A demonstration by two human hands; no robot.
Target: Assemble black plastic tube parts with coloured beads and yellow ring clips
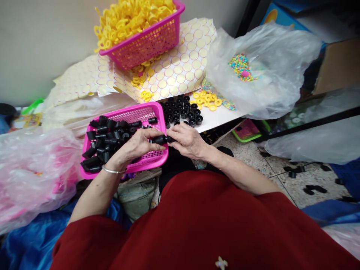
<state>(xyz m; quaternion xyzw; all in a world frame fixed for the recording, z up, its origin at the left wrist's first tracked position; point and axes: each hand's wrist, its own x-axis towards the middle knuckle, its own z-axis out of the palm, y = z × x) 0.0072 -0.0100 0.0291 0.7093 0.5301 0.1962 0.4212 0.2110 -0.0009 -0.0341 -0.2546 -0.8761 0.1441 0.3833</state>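
Observation:
My left hand (144,142) is closed round a black plastic cylinder (159,140) over the right end of a pink basket (125,112). From the other side my right hand (187,139) pinches a smaller black piece (170,139) at the cylinder's end; the two pieces meet or nearly meet. Many black cylinders (105,137) lie heaped in the basket's left part. Just beyond my right hand, several round black caps (184,112) stand close together on the white table. My fingers hide part of both held pieces.
Yellow rings fill a pink basket (146,43) at the back, on sheets of round stickers (180,69). Loose yellow rings (206,98) lie beside the caps. A clear bag (270,67) of coloured beads stands right. Black pieces (315,189) lie on the floor.

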